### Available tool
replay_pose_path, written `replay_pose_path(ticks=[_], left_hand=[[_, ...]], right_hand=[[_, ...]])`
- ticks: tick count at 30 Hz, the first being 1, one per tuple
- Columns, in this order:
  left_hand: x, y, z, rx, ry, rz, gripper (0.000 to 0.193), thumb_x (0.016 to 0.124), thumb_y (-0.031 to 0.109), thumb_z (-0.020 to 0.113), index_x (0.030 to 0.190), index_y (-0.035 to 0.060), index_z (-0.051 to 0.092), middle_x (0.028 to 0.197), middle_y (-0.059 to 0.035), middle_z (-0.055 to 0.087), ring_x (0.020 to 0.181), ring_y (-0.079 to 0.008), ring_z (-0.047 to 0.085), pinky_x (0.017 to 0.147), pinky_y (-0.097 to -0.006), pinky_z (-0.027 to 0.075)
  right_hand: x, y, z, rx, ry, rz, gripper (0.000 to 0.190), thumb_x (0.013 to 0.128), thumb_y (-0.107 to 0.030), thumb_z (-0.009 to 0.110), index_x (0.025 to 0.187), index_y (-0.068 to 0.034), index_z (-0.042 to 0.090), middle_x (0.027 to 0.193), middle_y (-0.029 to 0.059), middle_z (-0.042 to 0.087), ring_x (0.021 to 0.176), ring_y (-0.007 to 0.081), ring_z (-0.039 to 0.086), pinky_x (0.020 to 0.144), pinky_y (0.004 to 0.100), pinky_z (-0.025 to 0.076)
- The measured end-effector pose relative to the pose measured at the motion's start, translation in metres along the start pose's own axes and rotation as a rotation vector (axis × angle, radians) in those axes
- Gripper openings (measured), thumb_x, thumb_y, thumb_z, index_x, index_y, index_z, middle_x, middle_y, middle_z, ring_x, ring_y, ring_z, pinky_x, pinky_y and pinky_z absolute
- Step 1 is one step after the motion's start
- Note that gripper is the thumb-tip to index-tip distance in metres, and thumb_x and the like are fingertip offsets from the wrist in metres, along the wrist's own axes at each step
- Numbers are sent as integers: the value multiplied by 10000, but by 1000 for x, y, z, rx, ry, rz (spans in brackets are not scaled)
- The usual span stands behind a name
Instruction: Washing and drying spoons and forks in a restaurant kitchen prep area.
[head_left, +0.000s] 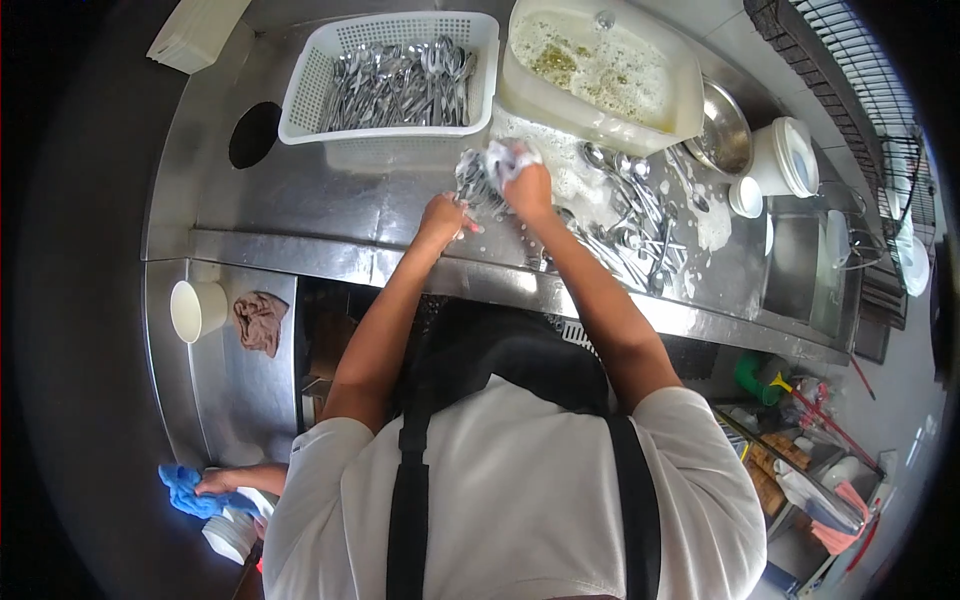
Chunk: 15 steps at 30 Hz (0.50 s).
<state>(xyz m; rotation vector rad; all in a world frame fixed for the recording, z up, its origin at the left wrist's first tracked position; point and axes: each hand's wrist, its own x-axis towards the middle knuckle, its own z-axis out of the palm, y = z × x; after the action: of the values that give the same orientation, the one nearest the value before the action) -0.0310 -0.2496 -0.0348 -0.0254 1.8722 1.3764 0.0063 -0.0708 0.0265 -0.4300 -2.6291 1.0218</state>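
Observation:
My left hand (441, 217) grips a bunch of metal spoons (471, 174) by the handles, just above the steel counter. A soapy white cloth (501, 161) is in my right hand (529, 189), pressed against the spoon bowls; the fingers are partly hidden in it. Right of my hands, loose wet cutlery (637, 217) lies in a spread pile amid suds. Behind my hands stands a white perforated basket (300, 101) holding a heap of metal cutlery (405, 82). Beside the basket is a translucent tub (592, 116) of foamy, yellowish water.
A round hole (255, 135) opens in the counter (375, 187) at left. Far right are a metal bowl (724, 127), a white bucket (780, 157) and a sink (799, 262). At lower left, another person's hand (217, 481) holds a blue cloth (187, 491) over stacked white dishes (229, 536).

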Motion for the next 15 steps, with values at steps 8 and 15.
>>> replay_pose_path(ticks=[8, 15], left_hand=[[-12, -26, 11, 573, 185, 391, 217, 949, 190, 564, 957, -24, 595, 693, -116, 638, 593, -227, 611, 557, -310, 463], [-52, 39, 44, 309, 538, 661, 242, 980, 187, 483, 1015, -27, 590, 723, -220, 627, 686, -387, 642, 621, -446, 479]], right_hand=[[2, 39, 7, -330, -148, 273, 310, 839, -175, 621, 1132, -83, 665, 995, 205, 662, 834, 400, 655, 670, 461, 541], [-21, -29, -27, 1639, -345, 840, 577, 938, -461, 572, 1324, -40, 484, 1178, 144, 637, 1094, 312, 630, 946, 521, 498]])
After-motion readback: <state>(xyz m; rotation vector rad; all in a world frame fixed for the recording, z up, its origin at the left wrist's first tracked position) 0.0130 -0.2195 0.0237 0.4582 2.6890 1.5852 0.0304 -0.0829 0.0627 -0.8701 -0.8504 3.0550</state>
